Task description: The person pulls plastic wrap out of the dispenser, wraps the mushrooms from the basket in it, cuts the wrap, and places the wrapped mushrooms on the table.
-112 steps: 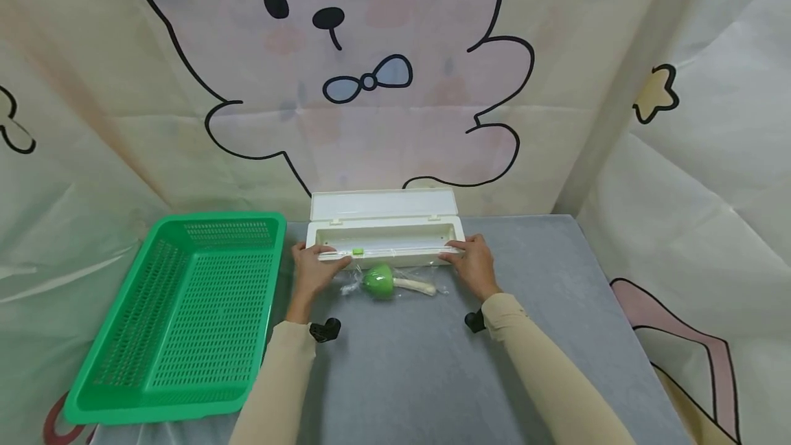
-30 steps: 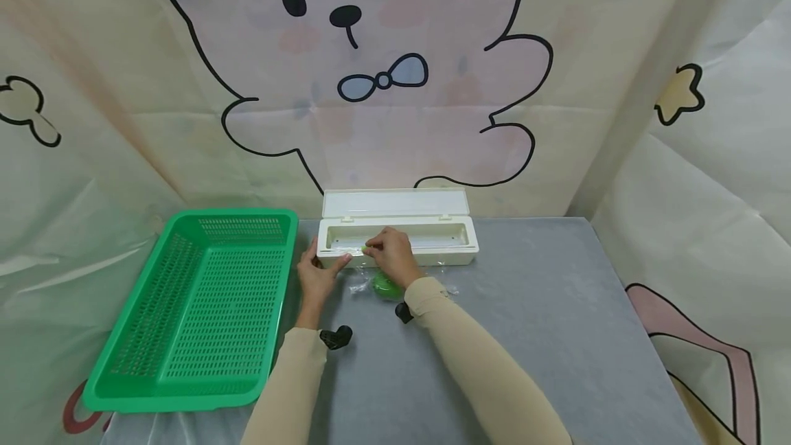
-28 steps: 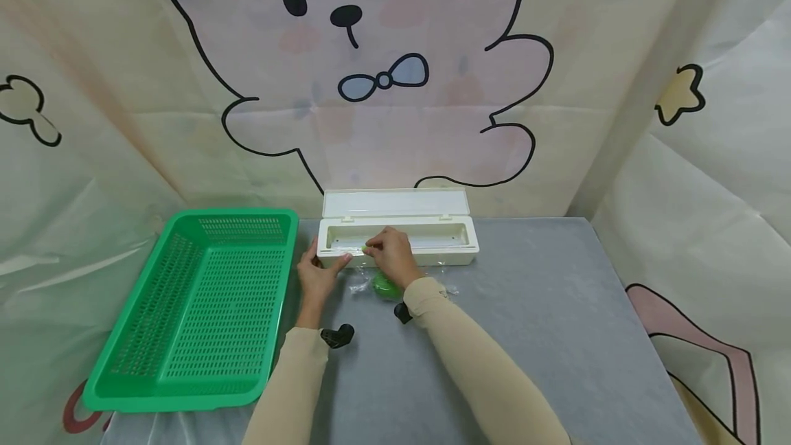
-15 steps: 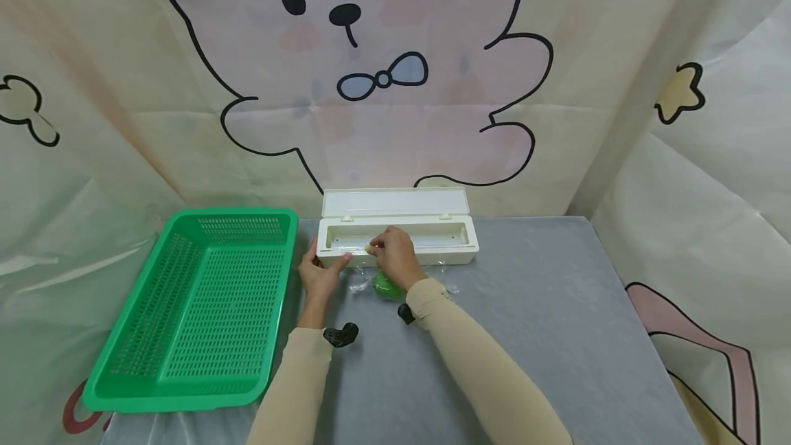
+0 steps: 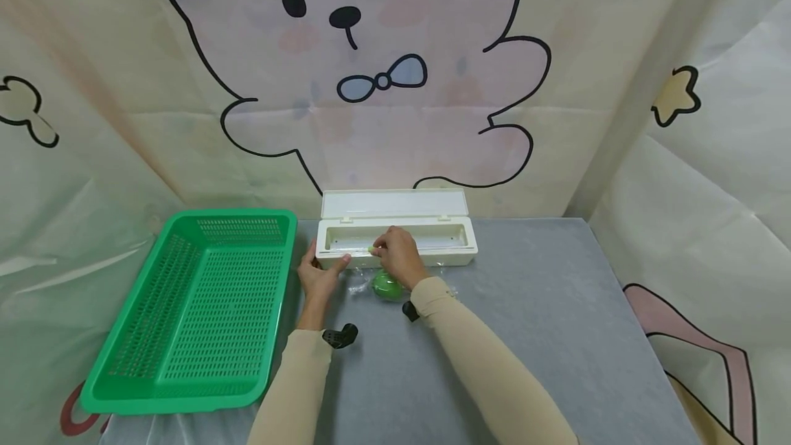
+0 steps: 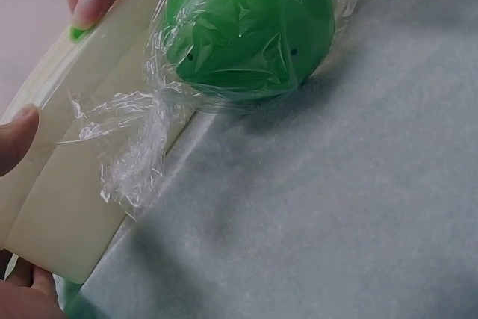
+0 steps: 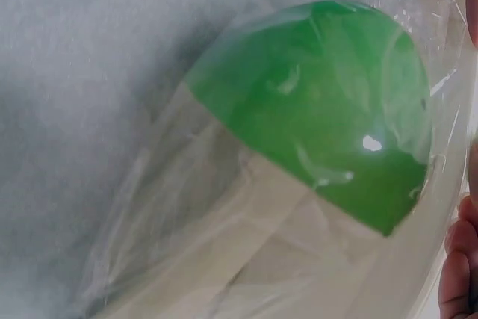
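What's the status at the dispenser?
Left hand holds the dispenser's left end. Right hand pinches green slider. Wrapped green toy against its front.

Head view high over table (image 5: 556,335); both wrist views close on wrapped green ball (image 6: 246,28).
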Demonstrator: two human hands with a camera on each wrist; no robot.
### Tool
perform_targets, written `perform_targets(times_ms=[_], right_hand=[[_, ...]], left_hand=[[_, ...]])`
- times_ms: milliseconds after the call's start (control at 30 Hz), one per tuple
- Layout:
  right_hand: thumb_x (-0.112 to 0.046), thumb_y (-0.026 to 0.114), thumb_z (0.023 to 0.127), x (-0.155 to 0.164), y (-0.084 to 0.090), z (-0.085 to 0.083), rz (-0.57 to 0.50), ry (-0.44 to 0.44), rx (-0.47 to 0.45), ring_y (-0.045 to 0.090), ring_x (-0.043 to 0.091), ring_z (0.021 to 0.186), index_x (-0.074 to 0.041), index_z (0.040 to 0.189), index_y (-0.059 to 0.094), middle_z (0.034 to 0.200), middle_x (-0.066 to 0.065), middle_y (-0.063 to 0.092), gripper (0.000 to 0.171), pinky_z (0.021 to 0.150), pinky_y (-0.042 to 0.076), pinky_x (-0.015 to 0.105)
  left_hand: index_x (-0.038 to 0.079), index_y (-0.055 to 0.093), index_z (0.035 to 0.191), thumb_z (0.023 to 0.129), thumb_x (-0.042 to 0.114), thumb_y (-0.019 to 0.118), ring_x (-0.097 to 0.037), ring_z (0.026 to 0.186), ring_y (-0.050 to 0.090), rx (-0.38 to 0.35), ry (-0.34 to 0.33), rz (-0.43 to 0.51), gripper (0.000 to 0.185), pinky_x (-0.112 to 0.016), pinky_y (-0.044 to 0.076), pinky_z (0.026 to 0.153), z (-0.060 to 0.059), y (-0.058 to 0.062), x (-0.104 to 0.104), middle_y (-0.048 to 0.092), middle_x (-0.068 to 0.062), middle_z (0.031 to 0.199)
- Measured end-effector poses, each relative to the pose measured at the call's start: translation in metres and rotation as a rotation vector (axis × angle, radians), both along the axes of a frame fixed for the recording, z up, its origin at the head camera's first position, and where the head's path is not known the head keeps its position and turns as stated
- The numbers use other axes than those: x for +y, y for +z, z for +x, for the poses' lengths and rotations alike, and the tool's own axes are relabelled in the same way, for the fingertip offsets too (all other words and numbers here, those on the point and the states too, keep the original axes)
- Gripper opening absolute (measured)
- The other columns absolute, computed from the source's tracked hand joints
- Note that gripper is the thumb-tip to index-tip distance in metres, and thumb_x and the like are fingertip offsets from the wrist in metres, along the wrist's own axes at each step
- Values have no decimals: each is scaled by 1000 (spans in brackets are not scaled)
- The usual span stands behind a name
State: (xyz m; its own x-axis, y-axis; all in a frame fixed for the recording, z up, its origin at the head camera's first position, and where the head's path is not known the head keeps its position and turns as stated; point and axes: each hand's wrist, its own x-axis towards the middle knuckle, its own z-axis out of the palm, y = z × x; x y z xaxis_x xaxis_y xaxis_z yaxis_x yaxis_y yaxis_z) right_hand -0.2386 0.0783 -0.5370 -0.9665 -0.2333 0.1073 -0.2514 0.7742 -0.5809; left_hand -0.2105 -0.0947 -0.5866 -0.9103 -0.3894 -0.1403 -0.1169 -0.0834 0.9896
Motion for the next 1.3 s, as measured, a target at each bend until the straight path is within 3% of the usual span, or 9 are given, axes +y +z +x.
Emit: perform_targets(times_ms=[600, 1300], right_hand=[[-14, 77, 91, 29, 2, 3, 3, -4, -21, 57, 17, 81, -4, 96, 80, 87, 0, 62, 11, 75, 49, 33], [-9, 81, 86, 56, 3, -3, 24, 11, 26, 54, 18, 74, -2, 91, 80, 79, 2, 60, 9, 70, 48, 34]], left_hand=[[3, 42, 153, 80, -3, 84, -33, 142, 38, 8, 3, 18, 85, -42, 32, 117, 2, -1, 1, 39, -21, 143], [2, 40, 154, 81, -6, 81, -34, 145, 35, -4, 10, 45, 84, -42, 31, 118, 3, 2, 1, 37, -22, 150]])
